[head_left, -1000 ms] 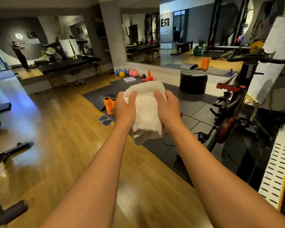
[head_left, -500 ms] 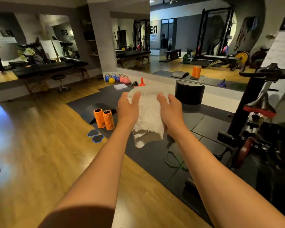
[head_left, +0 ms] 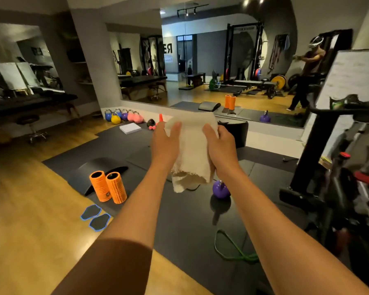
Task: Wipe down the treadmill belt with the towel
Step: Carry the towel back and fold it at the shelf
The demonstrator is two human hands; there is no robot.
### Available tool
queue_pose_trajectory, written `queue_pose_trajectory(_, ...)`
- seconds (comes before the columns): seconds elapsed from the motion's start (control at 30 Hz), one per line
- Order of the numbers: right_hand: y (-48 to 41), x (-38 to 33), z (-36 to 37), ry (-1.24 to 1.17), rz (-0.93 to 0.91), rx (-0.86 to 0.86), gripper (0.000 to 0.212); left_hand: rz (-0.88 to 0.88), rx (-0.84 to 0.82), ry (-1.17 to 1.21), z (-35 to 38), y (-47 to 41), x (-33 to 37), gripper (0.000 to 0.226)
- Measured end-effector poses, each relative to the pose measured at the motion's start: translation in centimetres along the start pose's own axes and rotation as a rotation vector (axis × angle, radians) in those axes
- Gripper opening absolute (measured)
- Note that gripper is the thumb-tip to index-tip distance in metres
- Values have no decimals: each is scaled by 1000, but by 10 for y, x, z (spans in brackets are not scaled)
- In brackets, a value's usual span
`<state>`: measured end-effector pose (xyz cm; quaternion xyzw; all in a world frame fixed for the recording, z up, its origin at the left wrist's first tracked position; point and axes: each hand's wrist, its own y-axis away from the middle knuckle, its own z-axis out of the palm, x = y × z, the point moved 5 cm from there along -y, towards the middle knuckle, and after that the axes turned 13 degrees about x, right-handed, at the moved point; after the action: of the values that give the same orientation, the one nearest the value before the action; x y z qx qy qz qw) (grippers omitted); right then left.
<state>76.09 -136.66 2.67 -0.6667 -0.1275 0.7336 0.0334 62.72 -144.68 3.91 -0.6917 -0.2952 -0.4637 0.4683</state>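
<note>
Colour rundown: the towel [head_left: 192,145] is a cream off-white with a nubby terry look. The two foam rollers [head_left: 108,186] are bright orange with a ridged grid pattern, and the slider discs [head_left: 95,218] are black with blue edging. The floor mat [head_left: 190,231] is dark grey in big square tiles, and the wood floor [head_left: 30,209] is honey-tan planks. The lone kettlebell [head_left: 221,189] is purple and the resistance band [head_left: 232,250] is green. The far kettlebell row [head_left: 124,116] goes blue, yellow, purple, pink; the pad [head_left: 130,128] is white, the cone [head_left: 160,118] orange-red. The exercise bike [head_left: 349,188] is black with red bits.
</note>
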Motion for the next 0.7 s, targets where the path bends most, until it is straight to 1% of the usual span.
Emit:
queue_pose_trajectory(0.07, -37, 7, 31, -13, 4, 6, 25, 5, -11, 11, 15, -42, -7, 42)
queue_pose_trajectory(0.17, -89, 20, 83, -7, -11, 29, 23, 5, -23, 12, 35, -111, -25, 52)
queue_pose_trajectory(0.2, -107, 27, 102, 3, -14, 30, 20, -2, -25, 19, 42, -136, -36, 52)
queue_pose_trajectory(0.23, -126, 34, 122, 10, -15, 29, 18, -8, -25, 25, 50, -161, -47, 47)
queue_pose_trajectory(0.33, -184, 60, 174, 37, -12, 36, 19, -39, -41, 81, 77, -229, -83, 16)
queue_pose_trajectory(0.37, -203, 69, 190, 42, -12, 43, 21, -54, -57, 109, 88, -251, -95, 14)
queue_pose_trajectory(0.5, -281, 104, 247, 74, -2, 86, 20, -37, -116, 122, 133, -346, -137, 31)
queue_pose_trajectory(0.6, -339, 122, 283, 82, 38, 125, 13, 8, -166, 117, 172, -416, -151, 24)
queue_pose_trajectory(0.7, -397, 133, 307, 95, 40, 188, 13, 35, -196, 120, 224, -475, -162, 25)
